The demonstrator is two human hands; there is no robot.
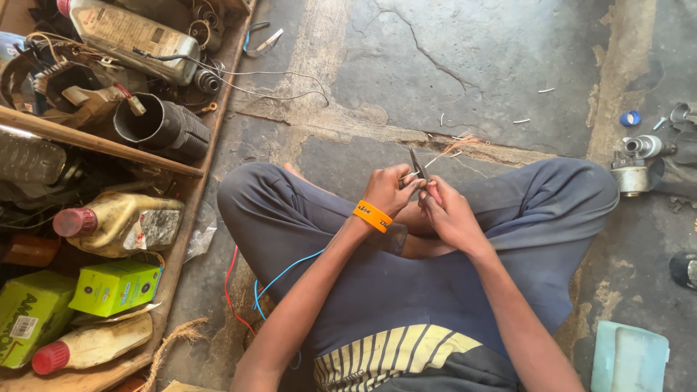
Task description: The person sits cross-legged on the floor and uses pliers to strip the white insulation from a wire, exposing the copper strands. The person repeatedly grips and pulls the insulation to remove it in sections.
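Sitting cross-legged on floor. My left hand (388, 190) pinches wire (439, 157) end over lap. Right hand (449, 214) closed round pliers (417, 165), jaws at wire. Step, I judge: stripping wire. Next needs firm squeeze, steady pull.

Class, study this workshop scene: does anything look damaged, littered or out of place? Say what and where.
The concrete floor is cracked, with short wire offcuts scattered beyond the person's knees. Oil bottles lie tipped on their sides in the wooden crate.

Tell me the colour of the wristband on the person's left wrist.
Orange, with small dark markings; the wristband shows clearly in the head view, just below the left hand.
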